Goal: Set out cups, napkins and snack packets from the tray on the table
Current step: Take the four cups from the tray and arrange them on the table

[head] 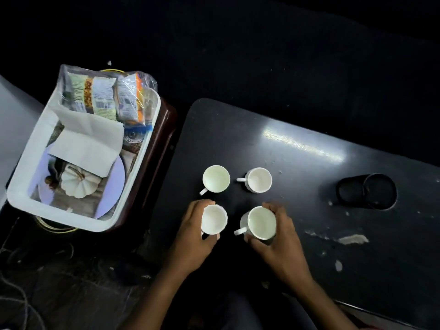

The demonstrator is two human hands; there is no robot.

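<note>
Four cups are sitting in a loose square toward the left end of the table (238,139), so the cup part of the job is looking close to finished. The far-left cup (216,178) and the far-right cup (259,179) are standing upright and untouched, just apart from each other.

The left hand (190,234) is curling its fingers and thumb round the near-left cup (213,219), close to the table's near edge. The right hand (281,244) is wrapping its fingers round the near-right cup (261,222), whose handle is pointing left. Both cups are being held upright. I cannot tell whether they are already resting on the table or hanging just above it. By my reading, these two are the last cups being placed, and the hands have yet to let go.

The rest is waiting. The tray (59,215) is sitting off the table's left end, and no cup is showing in it. The napkins (88,144) are lying folded across its middle, and the packets (100,96), inside a clear bag, are leaning at its far end. None of either is showing on the table, so roughly two thirds of the task seems to be remaining.
</note>
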